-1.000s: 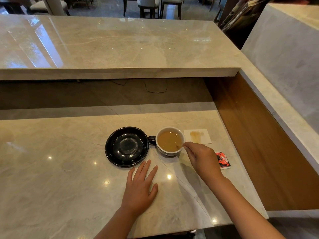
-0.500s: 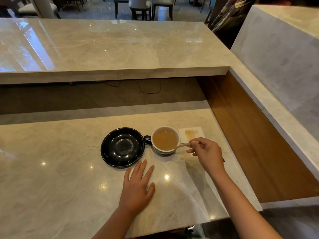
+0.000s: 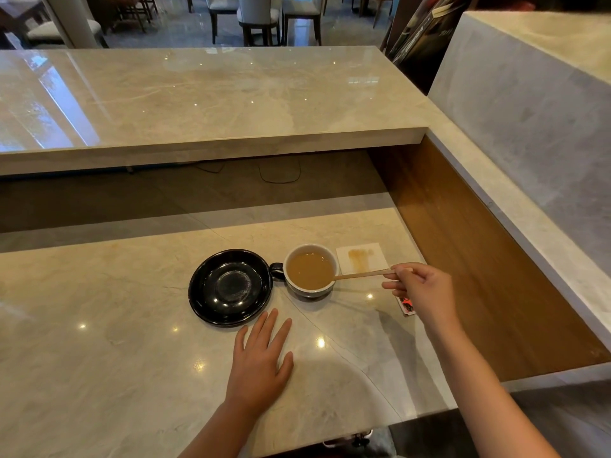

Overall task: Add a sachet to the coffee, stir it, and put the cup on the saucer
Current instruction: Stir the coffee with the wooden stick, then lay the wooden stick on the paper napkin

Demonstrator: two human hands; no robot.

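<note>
A cup [image 3: 310, 271] of light brown coffee stands on the marble counter, its dark handle turned left toward the black saucer [image 3: 230, 286] beside it. My right hand [image 3: 418, 287] pinches a wooden stirrer [image 3: 360, 275] that lies nearly level, its tip at the cup's right rim. A red sachet [image 3: 407, 305] peeks out from under that hand. My left hand [image 3: 259, 361] rests flat on the counter just in front of the saucer, fingers spread, holding nothing.
A white napkin [image 3: 362, 261] with a brown stain lies right of the cup. A raised marble ledge [image 3: 211, 140] runs across the back, and a wooden panel [image 3: 479, 259] walls the right side. Chairs stand in the room beyond.
My right hand has drawn back to the right, tilting the stirrer from upright in the coffee to nearly level at the rim. The left hand has stayed flat.
</note>
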